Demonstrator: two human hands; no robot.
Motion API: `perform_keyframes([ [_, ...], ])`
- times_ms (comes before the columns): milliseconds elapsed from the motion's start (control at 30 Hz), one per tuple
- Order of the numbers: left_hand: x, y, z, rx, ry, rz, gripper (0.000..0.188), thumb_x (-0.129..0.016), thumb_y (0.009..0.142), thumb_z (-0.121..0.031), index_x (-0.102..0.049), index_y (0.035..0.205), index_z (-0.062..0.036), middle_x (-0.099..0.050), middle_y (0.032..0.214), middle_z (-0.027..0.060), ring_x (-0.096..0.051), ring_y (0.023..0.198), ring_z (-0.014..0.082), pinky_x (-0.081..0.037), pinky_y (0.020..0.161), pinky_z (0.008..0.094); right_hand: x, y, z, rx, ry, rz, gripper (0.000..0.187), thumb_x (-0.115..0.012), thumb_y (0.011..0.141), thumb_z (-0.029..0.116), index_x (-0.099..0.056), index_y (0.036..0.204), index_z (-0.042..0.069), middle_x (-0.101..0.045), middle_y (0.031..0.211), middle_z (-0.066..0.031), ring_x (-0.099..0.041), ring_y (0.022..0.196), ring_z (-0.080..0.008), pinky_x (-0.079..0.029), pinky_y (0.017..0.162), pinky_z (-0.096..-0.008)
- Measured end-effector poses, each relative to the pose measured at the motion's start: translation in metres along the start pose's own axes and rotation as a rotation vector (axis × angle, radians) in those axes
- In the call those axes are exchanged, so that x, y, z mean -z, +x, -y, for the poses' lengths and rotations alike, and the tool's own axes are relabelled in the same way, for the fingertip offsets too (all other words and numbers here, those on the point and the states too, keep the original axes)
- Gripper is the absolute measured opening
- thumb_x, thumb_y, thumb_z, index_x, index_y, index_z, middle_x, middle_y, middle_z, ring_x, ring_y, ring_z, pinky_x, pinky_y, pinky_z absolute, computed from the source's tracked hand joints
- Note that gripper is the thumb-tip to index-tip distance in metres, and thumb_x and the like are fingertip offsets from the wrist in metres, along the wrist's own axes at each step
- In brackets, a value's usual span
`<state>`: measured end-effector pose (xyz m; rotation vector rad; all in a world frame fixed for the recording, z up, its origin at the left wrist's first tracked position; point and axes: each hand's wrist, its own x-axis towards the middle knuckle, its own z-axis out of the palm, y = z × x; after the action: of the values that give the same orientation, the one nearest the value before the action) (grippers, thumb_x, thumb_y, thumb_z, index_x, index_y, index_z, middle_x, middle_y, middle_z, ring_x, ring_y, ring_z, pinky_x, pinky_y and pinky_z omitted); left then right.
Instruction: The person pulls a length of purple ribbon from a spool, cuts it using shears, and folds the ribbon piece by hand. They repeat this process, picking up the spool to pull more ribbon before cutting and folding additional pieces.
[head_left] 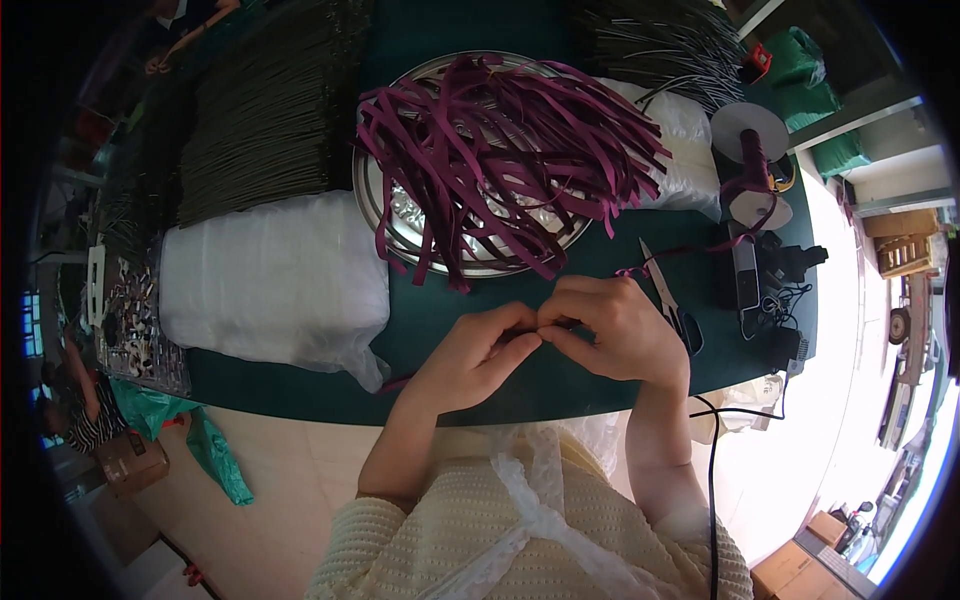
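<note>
Above the near edge of the dark green table, my left hand [478, 358] and my right hand [618, 328] meet with fingertips pinched together. A purple ribbon [722, 240] runs from a white spool [748, 135] to the back of my right hand. A short purple end also shows beside my left wrist; between the fingers the ribbon is mostly hidden. Just right of my right hand lie scissors [657, 283] with dark handles. Beyond both hands, a heap of cut purple ribbons [500, 165] spills over a round metal tray [372, 205].
A bulky plastic-wrapped white bundle [275, 280] sits at left, with dark thin strands [255, 130] behind it. Farther left is a tray of small parts [135, 310]. Black devices with cables [785, 270] stand at right. Another person's hand [160, 65] shows at the far left.
</note>
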<state>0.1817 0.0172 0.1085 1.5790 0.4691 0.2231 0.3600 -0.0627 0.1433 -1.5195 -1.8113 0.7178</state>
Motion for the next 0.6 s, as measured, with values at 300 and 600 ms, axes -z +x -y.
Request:
perform_keyframes([
  [300, -0.001, -0.002, -0.004, -0.027, 0.118, -0.045, 0.008, -0.055, 0.084, -0.006, -0.056, 0.084, 0.0013, -0.054, 0.063, 0.0096, -0.049, 0.050, 0.0149, -0.038, 0.047, 0.0266, -0.002, -0.003, 0.002, -0.044, 0.026, 0.018, 0.007, -0.064, 0.070, 0.007, -0.059, 0.074, 0.004, -0.056, 0.070, -0.0057, -0.056, 0.056, -0.0240, -0.042, 0.050, -0.0327],
  [600, 0.002, 0.004, -0.001, -0.039, 0.124, -0.033, 0.007, -0.056, 0.083, -0.005, -0.057, 0.084, 0.0016, -0.056, 0.066, 0.0099, -0.050, 0.050, 0.0134, -0.038, 0.046, 0.0256, 0.001, -0.001, -0.008, -0.046, 0.123, 0.032, 0.006, -0.064, 0.070, 0.006, -0.060, 0.075, 0.004, -0.057, 0.071, -0.0057, -0.057, 0.056, -0.0224, -0.044, 0.050, -0.0308],
])
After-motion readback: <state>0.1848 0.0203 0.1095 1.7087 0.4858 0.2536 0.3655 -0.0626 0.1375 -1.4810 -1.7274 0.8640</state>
